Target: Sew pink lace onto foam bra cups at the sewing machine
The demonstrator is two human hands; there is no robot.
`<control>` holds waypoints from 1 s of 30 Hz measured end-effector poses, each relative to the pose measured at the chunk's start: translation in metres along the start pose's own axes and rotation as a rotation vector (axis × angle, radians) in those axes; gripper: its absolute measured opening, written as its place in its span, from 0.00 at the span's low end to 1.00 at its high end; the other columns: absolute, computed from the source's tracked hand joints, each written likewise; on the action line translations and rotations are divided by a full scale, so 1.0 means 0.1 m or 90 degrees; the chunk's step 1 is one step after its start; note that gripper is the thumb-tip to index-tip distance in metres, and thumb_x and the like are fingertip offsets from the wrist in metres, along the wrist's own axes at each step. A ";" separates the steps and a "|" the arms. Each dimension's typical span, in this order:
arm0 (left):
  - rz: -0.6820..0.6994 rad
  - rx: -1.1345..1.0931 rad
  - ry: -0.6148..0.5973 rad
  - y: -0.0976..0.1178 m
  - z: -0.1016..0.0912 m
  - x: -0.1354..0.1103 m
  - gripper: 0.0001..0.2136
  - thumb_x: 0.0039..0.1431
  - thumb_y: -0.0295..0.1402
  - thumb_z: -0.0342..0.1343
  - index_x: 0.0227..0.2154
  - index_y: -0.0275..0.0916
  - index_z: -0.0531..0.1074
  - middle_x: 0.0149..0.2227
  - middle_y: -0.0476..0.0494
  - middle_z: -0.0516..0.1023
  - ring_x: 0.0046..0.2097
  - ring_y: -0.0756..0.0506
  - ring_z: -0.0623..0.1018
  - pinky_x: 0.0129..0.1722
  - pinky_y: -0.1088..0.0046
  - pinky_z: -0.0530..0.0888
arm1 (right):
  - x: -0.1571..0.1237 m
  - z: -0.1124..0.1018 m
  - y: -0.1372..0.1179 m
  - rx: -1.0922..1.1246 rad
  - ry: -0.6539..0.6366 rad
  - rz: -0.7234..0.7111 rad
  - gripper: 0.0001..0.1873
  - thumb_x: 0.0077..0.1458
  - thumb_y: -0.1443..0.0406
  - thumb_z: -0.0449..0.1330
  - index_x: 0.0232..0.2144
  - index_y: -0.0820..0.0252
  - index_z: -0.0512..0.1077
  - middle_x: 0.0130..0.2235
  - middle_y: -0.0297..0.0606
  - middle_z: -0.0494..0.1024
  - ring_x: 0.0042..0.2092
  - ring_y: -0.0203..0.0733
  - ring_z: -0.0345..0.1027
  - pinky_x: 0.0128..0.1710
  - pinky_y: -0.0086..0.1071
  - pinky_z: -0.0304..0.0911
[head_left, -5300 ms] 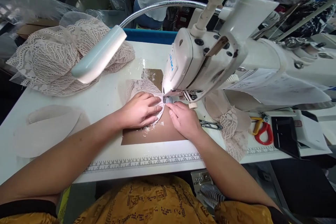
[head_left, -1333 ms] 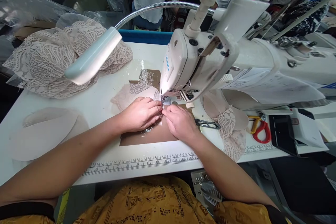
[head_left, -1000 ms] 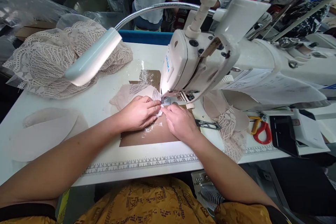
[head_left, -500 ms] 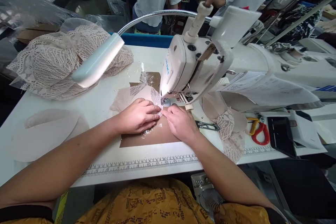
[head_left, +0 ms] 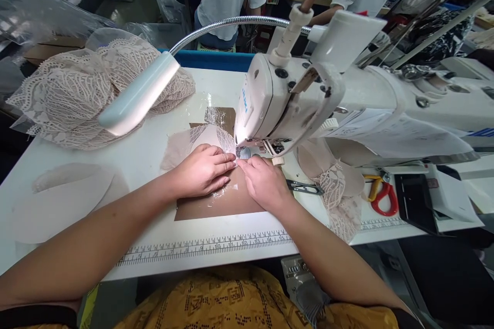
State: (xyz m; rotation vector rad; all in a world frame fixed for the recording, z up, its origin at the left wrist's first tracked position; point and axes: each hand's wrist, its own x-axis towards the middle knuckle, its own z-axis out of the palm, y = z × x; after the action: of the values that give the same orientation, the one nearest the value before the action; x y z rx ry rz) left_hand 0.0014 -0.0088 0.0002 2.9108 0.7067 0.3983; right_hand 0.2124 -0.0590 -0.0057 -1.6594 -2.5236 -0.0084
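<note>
On white tabletop [head_left: 148,157], touching lace-trimmed fabric [head_left: 210,136] by sewing machine [head_left: 254,97] with left hand [head_left: 204,170], right hand [head_left: 266,180]; cannot tell whether grasping with either.

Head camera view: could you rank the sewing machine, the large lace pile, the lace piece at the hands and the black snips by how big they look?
1. Sewing machine
2. Large lace pile
3. Lace piece, judged by what shows; the left hand hides some
4. Black snips
</note>
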 end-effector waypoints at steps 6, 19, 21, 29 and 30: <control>-0.021 0.012 0.025 -0.08 0.04 -0.01 0.19 0.67 0.38 0.48 0.54 0.35 0.72 0.58 0.39 0.72 0.49 0.38 0.72 0.49 0.57 0.69 | -0.01 0.03 0.04 0.027 0.023 -0.005 0.23 0.60 0.71 0.48 0.54 0.56 0.74 0.38 0.41 0.77 0.37 0.45 0.67 0.35 0.35 0.58; -0.130 0.052 0.109 -0.17 0.06 -0.02 0.16 0.64 0.34 0.48 0.50 0.38 0.74 0.56 0.36 0.73 0.52 0.35 0.73 0.49 0.53 0.71 | -0.01 -0.01 0.06 0.101 0.050 -0.023 0.20 0.59 0.71 0.50 0.50 0.58 0.75 0.37 0.40 0.78 0.38 0.43 0.69 0.38 0.34 0.62; -0.152 0.061 0.115 -0.18 0.05 -0.03 0.15 0.64 0.33 0.48 0.50 0.38 0.74 0.55 0.36 0.74 0.53 0.35 0.73 0.50 0.53 0.71 | -0.01 -0.02 0.06 0.110 0.047 -0.025 0.20 0.60 0.71 0.50 0.49 0.58 0.75 0.37 0.40 0.78 0.39 0.43 0.70 0.39 0.33 0.63; -0.266 0.052 0.127 -0.24 0.00 -0.08 0.16 0.63 0.32 0.48 0.50 0.38 0.75 0.55 0.36 0.74 0.56 0.33 0.72 0.52 0.49 0.70 | 0.01 -0.04 0.07 0.112 0.036 -0.020 0.19 0.59 0.71 0.50 0.48 0.56 0.76 0.37 0.40 0.77 0.38 0.43 0.70 0.39 0.33 0.62; -0.280 0.048 0.124 -0.25 -0.01 -0.09 0.16 0.63 0.32 0.48 0.50 0.38 0.74 0.56 0.36 0.74 0.56 0.33 0.71 0.53 0.49 0.70 | 0.01 -0.03 0.07 0.117 0.039 -0.023 0.19 0.59 0.71 0.51 0.48 0.56 0.76 0.37 0.40 0.77 0.39 0.42 0.70 0.39 0.33 0.62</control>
State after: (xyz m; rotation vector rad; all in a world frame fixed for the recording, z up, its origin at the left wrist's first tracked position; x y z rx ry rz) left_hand -0.0172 0.0095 -0.0056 2.6908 1.3777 0.6130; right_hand 0.2189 -0.0554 -0.0032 -1.5203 -2.4259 0.1621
